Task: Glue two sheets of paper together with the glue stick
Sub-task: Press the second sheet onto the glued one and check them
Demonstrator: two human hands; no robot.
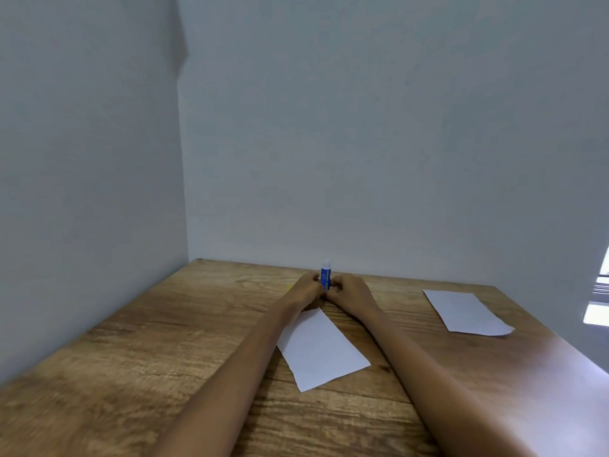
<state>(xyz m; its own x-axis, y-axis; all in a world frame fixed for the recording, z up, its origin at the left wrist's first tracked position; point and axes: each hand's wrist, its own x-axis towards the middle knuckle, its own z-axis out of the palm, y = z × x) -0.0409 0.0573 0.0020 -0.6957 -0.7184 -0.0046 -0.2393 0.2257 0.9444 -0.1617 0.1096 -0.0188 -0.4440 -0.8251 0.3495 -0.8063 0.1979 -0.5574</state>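
A blue glue stick (326, 274) with a white top stands upright near the back of the wooden table (164, 341). My left hand (304, 289) and my right hand (347, 289) are both closed around its lower part, one on each side. A white sheet of paper (321, 351) lies flat just in front of my hands, between my forearms. A second white sheet (464, 312) lies flat at the right of the table, apart from both hands.
Grey walls close the table in at the back and on the left. The table's right edge runs diagonally near the second sheet. A bright window part (598, 301) shows at the far right.
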